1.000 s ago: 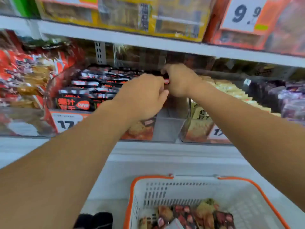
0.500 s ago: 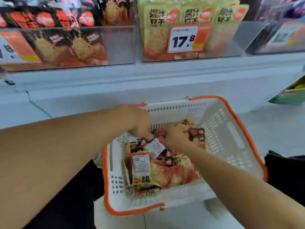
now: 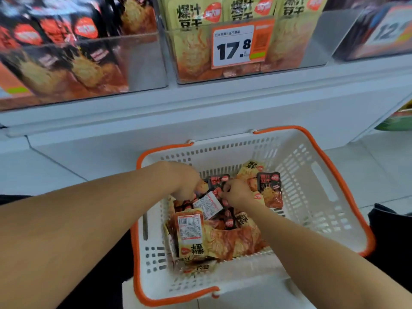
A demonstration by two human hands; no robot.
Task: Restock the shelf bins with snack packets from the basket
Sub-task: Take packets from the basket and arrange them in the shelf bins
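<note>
Hands (image 3: 187,184) down from shelf into basket (image 3: 312,197) | both gripping black packets (image 3: 217,181).

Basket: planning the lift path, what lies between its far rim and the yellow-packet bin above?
In the head view, only the bare white shelf ledge separates basket and bin.

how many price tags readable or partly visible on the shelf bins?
3: an orange tag at the far left edge, the 17.8 tag on the yellow-packet bin, and a blurred tag at the far right. More may sit outside the frame.
</note>
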